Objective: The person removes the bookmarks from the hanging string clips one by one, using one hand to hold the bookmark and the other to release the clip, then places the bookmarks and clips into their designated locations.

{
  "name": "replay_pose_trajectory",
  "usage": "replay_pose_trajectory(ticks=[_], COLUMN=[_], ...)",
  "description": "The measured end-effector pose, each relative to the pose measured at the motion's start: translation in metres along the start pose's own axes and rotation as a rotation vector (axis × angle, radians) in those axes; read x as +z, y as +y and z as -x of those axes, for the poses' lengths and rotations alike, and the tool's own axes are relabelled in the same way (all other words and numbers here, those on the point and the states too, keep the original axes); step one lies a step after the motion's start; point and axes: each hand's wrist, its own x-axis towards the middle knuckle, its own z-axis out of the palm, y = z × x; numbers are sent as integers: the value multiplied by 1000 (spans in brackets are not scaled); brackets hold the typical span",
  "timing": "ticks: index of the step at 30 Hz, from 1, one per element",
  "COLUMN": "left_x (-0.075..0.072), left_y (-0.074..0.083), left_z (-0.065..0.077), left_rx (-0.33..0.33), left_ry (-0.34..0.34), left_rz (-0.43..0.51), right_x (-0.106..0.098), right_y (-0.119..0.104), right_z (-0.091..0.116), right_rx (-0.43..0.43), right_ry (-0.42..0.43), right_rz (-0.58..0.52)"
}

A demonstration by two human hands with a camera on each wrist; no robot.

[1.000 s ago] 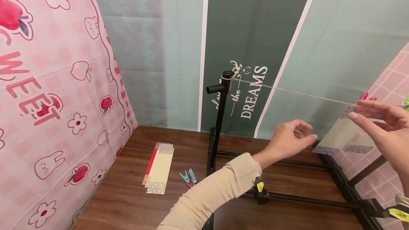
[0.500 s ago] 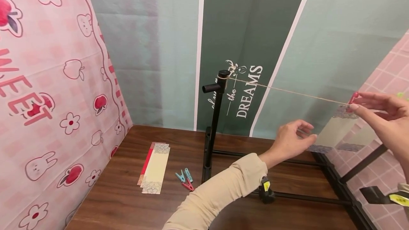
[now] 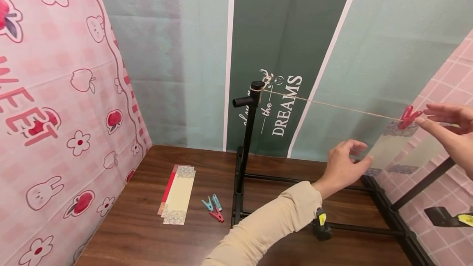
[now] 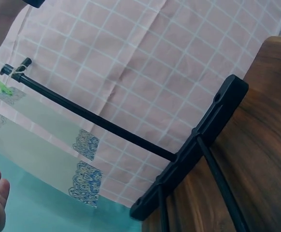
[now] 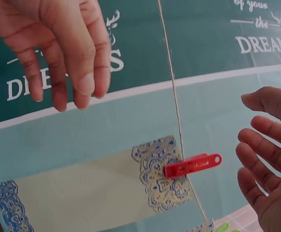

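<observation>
A red clothespin clips a cream card with blue lace-patterned ends to a thin string. Just right of the clothespin is my right hand, its fingers spread and holding nothing. The right wrist view shows a gap between that hand and the clothespin. My left hand hovers left of the card with loosely bent fingers and nothing in them. Behind this card hangs a second similar card, held on the string by a green clothespin.
The string runs from a black post of a black frame standing on the wooden table. Left of the frame lie a small stack of cards, two blue clothespins and a red one. Patterned cloths hang behind.
My right hand has let go of the red clothespin and drawn back to the right; the clothespin stays on the card and string. The left hand has shifted slightly right.
</observation>
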Motion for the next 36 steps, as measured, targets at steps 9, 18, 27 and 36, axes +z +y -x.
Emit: replay_pose_trajectory(ticks=[9,18,27,36], left_x=[11,25,32,35], left_y=[-5,-14,-21,-27], left_z=[0,2,6,8], left_rx=[-52,-131,-263,-268], left_ry=[-15,23,-17,-90], left_rz=[32,102,201,98], right_x=[-10,-12,-15,-15], right_y=[11,15,22,23], right_z=[-15,-18,-18,-24], right_rx=[3,47,96,129], right_ry=[-14,-122,-194,-302], right_rz=[24,15,152,260])
